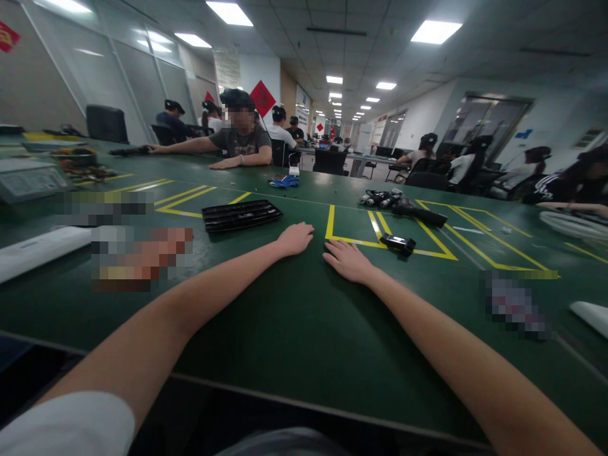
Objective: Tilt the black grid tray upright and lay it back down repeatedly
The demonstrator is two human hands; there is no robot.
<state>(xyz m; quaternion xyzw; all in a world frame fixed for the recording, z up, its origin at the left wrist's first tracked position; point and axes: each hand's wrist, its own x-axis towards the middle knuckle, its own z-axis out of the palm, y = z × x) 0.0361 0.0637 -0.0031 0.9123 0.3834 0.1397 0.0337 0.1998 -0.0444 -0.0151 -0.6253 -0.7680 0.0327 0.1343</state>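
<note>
My left hand [295,239] lies palm down on the green tabletop [285,316], its fingers stretched out and holding nothing. Just to the right, my right hand [350,261] also rests flat with fingers extended, a small gap between the two. Beyond my left wrist sits a black ribbed plastic tray-like piece [241,215]. A small black device with a shiny face [398,244] is to the right of my right hand, on yellow tape lines [354,240]. Farther back lie several black flashlight-like cylinders [380,197] and a longer black tube [422,214].
Across the table a person [242,136] reaches toward a dark object [129,151]. A blue item [285,181] lies near the far edge. On the left are a white bar [42,250], a grey box [31,179] and blurred objects; more blurred things lie right.
</note>
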